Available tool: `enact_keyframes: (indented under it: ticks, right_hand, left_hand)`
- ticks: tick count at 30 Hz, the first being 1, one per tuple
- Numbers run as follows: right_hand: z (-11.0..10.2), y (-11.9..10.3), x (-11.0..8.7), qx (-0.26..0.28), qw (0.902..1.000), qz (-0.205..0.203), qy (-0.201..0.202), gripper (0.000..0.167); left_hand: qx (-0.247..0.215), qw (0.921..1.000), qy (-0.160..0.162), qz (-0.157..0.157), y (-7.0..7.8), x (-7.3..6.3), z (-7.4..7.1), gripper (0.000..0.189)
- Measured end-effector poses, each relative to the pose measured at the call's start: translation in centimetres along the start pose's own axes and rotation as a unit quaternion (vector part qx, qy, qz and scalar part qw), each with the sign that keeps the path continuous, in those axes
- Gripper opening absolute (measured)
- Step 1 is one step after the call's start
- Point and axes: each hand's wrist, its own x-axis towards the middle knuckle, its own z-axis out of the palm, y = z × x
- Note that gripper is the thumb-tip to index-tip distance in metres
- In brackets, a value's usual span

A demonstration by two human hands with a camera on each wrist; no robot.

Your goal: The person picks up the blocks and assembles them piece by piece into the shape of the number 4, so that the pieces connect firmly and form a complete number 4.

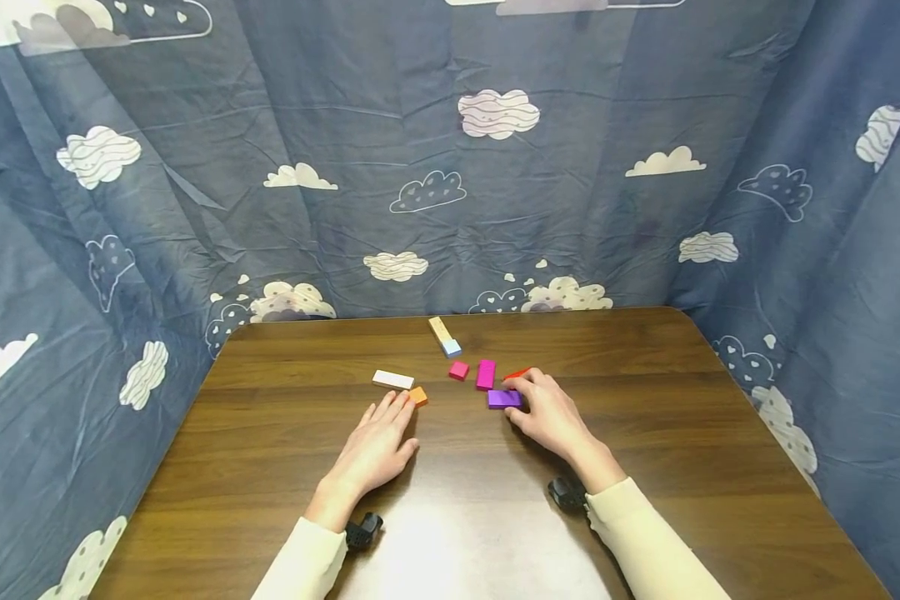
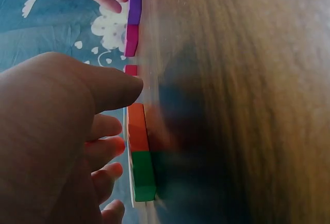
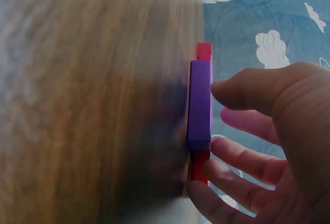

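So on my feed the right hand (image 1: 553, 414) is loosely spread over the purple block (image 1: 504, 399), which lies flat on the table (image 1: 270, 467) just in front of the red block (image 1: 517, 373), and I can't tell if it's touching. The left hand (image 1: 375, 450) has relaxed, mostly straight fingers at the orange block (image 1: 418, 397) and green block (image 2: 144, 176). I'd bet they're all light, stiff, hard to break and maybe slick, so I'd pinch the purple one across its long sides, mid-length.

Looks down from the head over the table (image 1: 450, 475) to its far edge; from each wrist, faces that edge low, close and sideways-tipped, sharing the purple block (image 3: 200, 103).
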Motion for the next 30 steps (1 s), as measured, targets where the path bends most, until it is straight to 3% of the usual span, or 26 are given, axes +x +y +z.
enact_keyframes:
  ticks: [11, 30]
  right_hand:
    - [0.35, 0.37, 0.06, -0.017, 0.9999, 0.001, -0.003, 0.034]
    - [0.53, 0.49, 0.56, 0.008, 0.9999, -0.011, -0.006, 0.026]
  left_hand:
    - [-0.003, 1.0, 0.0, 0.007, -0.14, -0.07, -0.03, 0.065]
    - [-0.02, 0.9997, -0.016, 0.002, -0.31, 0.33, -0.53, 0.063]
